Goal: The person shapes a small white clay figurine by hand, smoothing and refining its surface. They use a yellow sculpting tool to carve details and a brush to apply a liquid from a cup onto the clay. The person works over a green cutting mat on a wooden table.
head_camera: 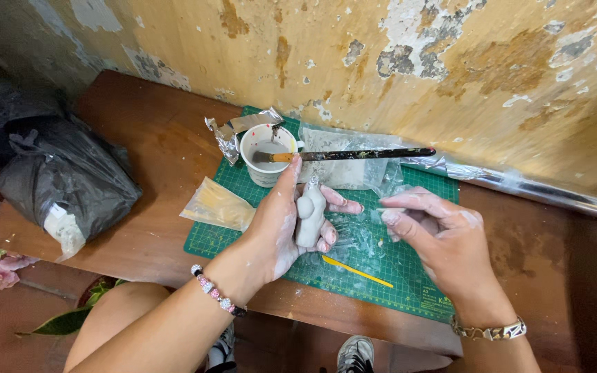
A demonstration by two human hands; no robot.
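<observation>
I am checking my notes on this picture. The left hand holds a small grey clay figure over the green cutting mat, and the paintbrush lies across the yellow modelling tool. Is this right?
Not quite. In the head view the paintbrush lies across the white cup, not across the yellow modelling tool, which lies alone on the green cutting mat. The rest is right: the left hand holds the grey clay figure over the mat.

Landmark: cutting mat [409, 276], lying on the table [146, 145]. Cup [265, 153] on the mat's far left corner, brush [354, 155] across its rim. Foil scrap [228, 132] just left of the cup. Small bag [217, 204] overlaps the mat's left edge. Flat stick [357, 271] on the mat, near edge. Large bag [63, 181] well left of the mat. Wrapped roll [519, 184] behind the mat's right end, against the wall [450, 62].
</observation>
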